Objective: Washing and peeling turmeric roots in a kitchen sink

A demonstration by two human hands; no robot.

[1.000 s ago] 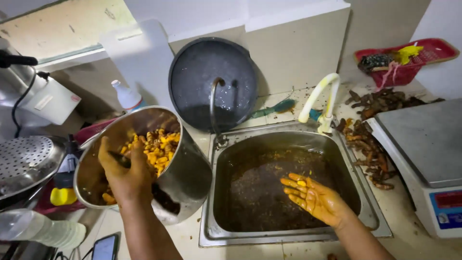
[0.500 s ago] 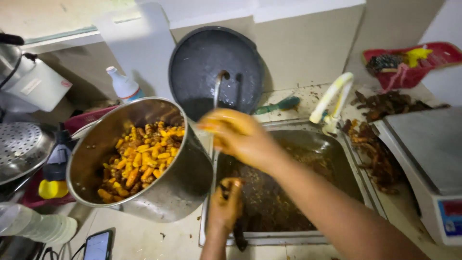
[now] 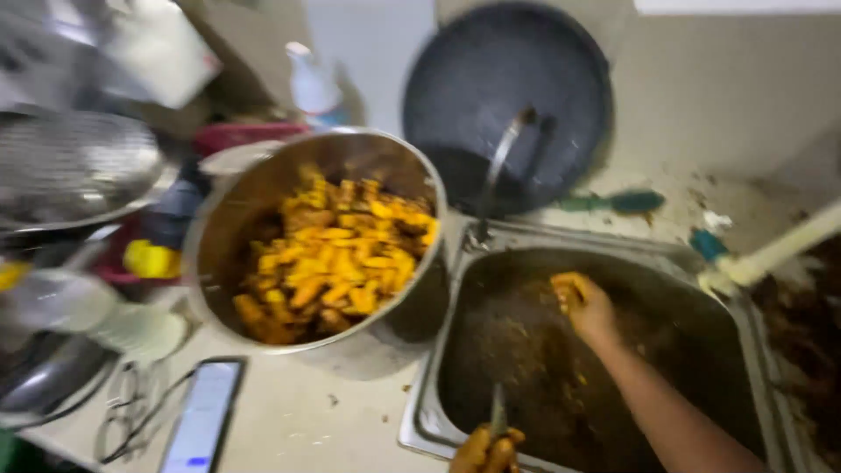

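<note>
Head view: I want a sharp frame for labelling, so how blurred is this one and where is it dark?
Head view: motion blur smears everything, worst at the left clutter; the steel pot with yellow pieces is soft but readable; the sink basin is dim; both hands, right hand and left hand, lack crisp edges.

Orange-yellow pieces (image 3: pixel 328 254) in silver pot (image 3: pixel 219 232), dark speckled pan (image 3: pixel 508 88), yellow-stained right hand (image 3: pixel 585 307)

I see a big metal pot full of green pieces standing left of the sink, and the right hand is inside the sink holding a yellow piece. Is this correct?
Not quite. The pieces in the metal pot are yellow-orange, not green; the head view shows this. The rest holds: the pot stands left of the sink, and the right hand is inside the sink holding a yellow piece.
</note>
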